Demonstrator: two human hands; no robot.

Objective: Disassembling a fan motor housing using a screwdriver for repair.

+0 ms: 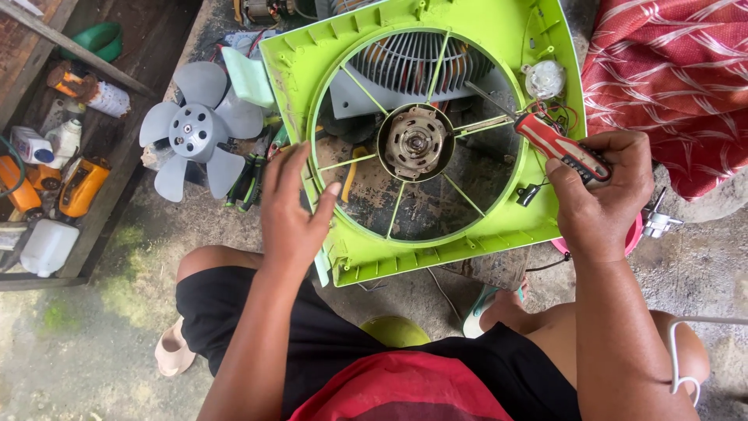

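Note:
A lime-green fan housing (483, 31) stands tilted in front of me, its round opening crossed by thin spokes. A bare metal motor (415, 142) sits at the hub. My left hand (292, 206) grips the housing's left rim, thumb inside the opening. My right hand (600, 191) holds a red-handled screwdriver (557, 143), its shaft pointing up-left across a spoke near the right rim. A grey fan blade (195, 129) lies on the ground to the left, detached.
A wooden shelf (101, 203) at left holds bottles and orange tools. Pliers (248, 181) lie by the blade. A grey grille (417, 62) shows behind the housing. Red patterned cloth (670, 86) is at upper right. My knees and sandalled feet are below.

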